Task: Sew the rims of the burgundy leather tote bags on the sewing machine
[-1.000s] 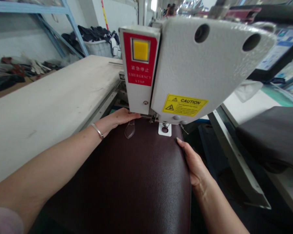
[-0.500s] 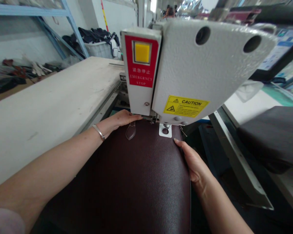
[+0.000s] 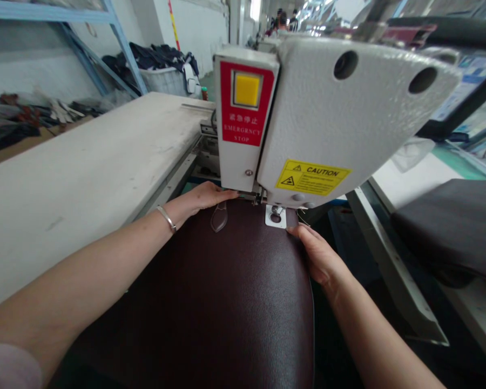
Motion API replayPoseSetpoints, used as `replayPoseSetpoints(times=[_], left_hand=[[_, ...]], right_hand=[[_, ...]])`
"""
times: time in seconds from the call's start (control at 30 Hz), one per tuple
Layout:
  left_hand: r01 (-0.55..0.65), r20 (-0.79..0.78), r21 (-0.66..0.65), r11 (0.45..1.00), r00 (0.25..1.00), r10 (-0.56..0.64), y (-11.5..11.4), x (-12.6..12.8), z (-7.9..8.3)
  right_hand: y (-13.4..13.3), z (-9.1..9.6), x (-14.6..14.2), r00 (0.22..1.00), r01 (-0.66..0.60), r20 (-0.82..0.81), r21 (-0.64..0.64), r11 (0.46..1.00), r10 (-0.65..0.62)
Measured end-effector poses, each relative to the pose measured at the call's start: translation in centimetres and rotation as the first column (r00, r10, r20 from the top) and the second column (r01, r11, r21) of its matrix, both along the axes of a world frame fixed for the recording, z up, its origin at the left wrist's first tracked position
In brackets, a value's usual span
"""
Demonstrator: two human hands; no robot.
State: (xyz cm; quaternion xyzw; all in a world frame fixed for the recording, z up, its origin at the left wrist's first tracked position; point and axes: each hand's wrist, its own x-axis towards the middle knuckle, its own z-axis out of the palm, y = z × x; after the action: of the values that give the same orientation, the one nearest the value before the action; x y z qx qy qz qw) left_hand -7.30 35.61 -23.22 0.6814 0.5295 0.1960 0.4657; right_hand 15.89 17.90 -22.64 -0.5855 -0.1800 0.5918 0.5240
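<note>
A large dark brown leather piece (image 3: 235, 281) hangs toward me from under a white industrial sewing machine head (image 3: 360, 113). My left hand (image 3: 206, 195) holds its far left edge, with the fingertips close under the machine. A leaf-shaped leather tab (image 3: 219, 219) lies on the leather just below that hand. My right hand (image 3: 319, 255) grips the right edge, thumb on top and the other fingers mostly hidden beneath. Beside the right thumb, a small white presser plate (image 3: 282, 222) with a round opening rests on the leather, the needle area above it. Loose threads (image 3: 303, 217) stick out at the edge.
A yellow emergency stop button (image 3: 247, 89) sits on the machine's front. A long white tabletop (image 3: 85, 156) stretches along the left. On the right are a metal rail (image 3: 400, 270), another dark padded leather piece (image 3: 453, 227) and a monitor. People stand far back.
My right hand has shifted slightly up and left along the leather's edge, its thumb now at the plate's corner. My left hand stays at the far edge. The view has moved slightly.
</note>
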Motion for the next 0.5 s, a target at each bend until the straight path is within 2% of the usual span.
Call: replayPoseSetpoints(times=[0.17, 0.4, 0.5], left_hand=[[0.013, -0.005, -0.021, 1.000, 1.000, -0.013, 0.5, -0.1, -0.4], [0.015, 0.040, -0.025, 1.000, 0.999, -0.014, 0.8, -0.3, -0.3], [0.036, 0.110, -0.029, 0.999, 0.993, -0.032, 0.7, 0.0, -0.3]], right_hand=[[0.4, -0.1, 0.3, 0.997, 0.078, 0.015, 0.004, 0.997, -0.078], [1.5, -0.4, 0.7, 1.000, 0.000, 0.005, 0.048, 0.999, 0.000], [2.2, -0.3, 0.8, 0.999, -0.025, -0.035, 0.066, 0.998, 0.028]])
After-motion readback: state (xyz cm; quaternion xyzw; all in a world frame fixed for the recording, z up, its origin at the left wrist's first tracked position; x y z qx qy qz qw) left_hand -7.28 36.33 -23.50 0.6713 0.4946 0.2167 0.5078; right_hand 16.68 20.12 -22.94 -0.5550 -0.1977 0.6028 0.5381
